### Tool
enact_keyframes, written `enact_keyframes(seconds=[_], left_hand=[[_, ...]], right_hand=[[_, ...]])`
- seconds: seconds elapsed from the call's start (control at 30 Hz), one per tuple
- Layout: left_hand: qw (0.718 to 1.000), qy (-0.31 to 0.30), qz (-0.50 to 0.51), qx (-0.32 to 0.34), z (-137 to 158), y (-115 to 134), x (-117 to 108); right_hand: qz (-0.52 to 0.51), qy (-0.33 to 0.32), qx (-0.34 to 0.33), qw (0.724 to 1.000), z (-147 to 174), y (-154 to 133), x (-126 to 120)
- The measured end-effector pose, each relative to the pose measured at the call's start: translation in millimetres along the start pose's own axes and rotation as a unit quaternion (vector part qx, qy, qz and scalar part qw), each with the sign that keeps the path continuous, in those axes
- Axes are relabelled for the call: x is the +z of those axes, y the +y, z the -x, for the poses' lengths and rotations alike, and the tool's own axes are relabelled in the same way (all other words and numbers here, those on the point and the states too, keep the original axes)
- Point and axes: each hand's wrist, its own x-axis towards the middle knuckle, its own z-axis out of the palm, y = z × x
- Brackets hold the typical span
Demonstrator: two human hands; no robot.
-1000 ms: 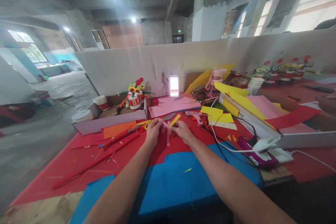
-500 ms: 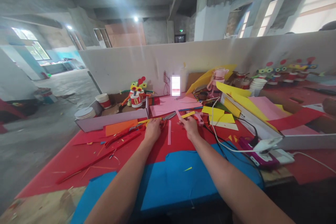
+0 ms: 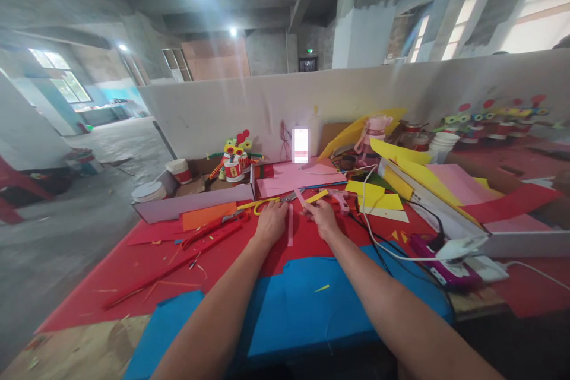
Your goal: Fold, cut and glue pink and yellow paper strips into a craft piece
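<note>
My right hand (image 3: 321, 217) is closed in a pinch on a pink paper strip (image 3: 298, 195) and a yellow paper strip (image 3: 317, 196), which cross near the fingertips. My left hand (image 3: 272, 219) is low over the red table cover, its fingers loosely bent and apart, with nothing seen in them. Just beyond it lie scissors with yellow handles (image 3: 260, 208), blades pointing right. Beside the left fingertips, another pink strip (image 3: 291, 227) lies flat on the red cover. A pink glue gun (image 3: 342, 202) rests behind the right hand.
Pink sheets (image 3: 296, 178) lie ahead, yellow sheets (image 3: 374, 196) to the right. A paper-cup figure (image 3: 236, 160) stands in a box at left. Red-handled scissors (image 3: 207, 230) lie on the left. White cable (image 3: 367, 219) runs to a purple power strip (image 3: 445, 267). Blue sheeting (image 3: 312, 303) covers the front.
My left hand has come away from the yellow-handled scissors and moved right, close to the loose pink strip. My right hand still pinches its pink and yellow strips.
</note>
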Motion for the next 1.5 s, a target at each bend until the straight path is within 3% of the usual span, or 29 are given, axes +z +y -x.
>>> enact_keyframes(seconds=[0.23,0.4,0.77,0.93,1.07,1.17,1.33,1.5], left_hand=[[0.997,-0.062,-0.051,-0.018,5,12,-6],[0.997,-0.064,-0.032,-0.013,1,9,-3],[0.993,0.011,0.1,0.062,1,-7,8],[0.994,0.041,0.102,0.025,-4,-7,14],[0.985,0.105,0.138,-0.003,-4,-4,9],[0.953,0.134,0.269,-0.049,-2,-1,2],[0.831,0.068,0.543,-0.098,-2,6,0],[0.751,0.033,0.647,-0.132,-1,10,1]], right_hand=[[-0.015,-0.015,0.005,1.0,0,1,0],[-0.02,-0.041,0.013,0.999,0,2,1],[-0.007,-0.042,0.011,0.999,3,-1,1],[-0.02,-0.052,-0.002,0.998,4,0,2],[-0.036,-0.055,0.001,0.998,3,1,2],[-0.045,-0.083,0.01,0.996,3,1,3],[-0.094,-0.14,0.001,0.986,10,0,10],[-0.086,-0.138,0.007,0.987,14,0,12]])
